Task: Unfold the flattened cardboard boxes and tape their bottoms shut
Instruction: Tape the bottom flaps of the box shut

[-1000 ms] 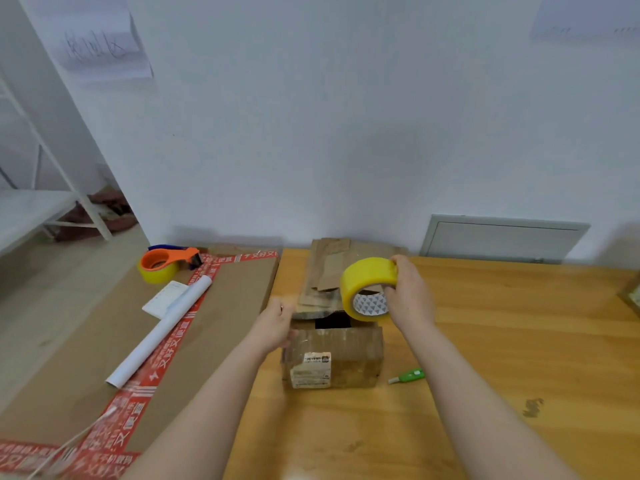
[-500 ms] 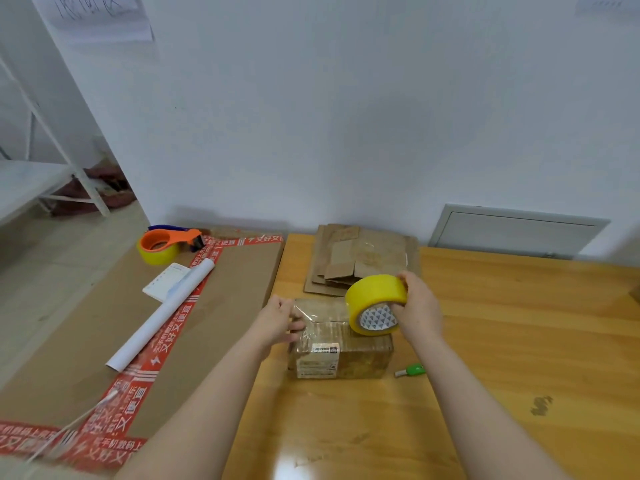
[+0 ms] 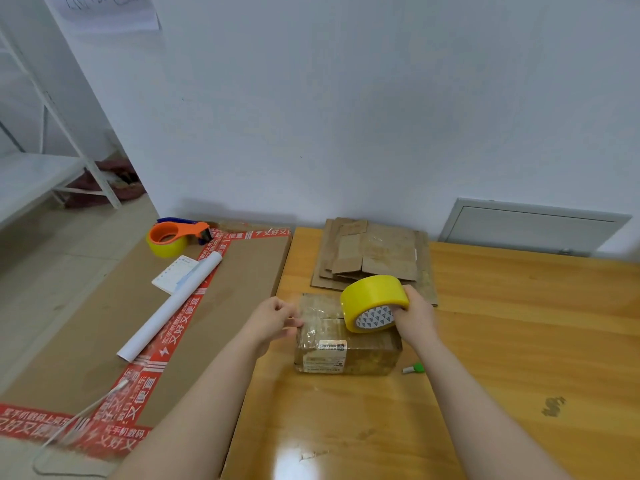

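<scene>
Both forearms bare, stretched forward, converging on box (image 3: 349, 356). Left hand (image 3: 273, 318) at box's upper left edge, fingers curled, pinching there. Right hand (image 3: 414, 315) above box's right top, gripping tape roll (image 3: 372, 294).

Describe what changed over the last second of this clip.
The right hand brought the yellow tape roll down from above the far edge of the box to the right of its top, drawing clear tape across. The left hand shifted from the left wall to pinch the tape end at the top left edge. The flattened boxes, green-tipped item and orange dispenser stayed put.
</scene>
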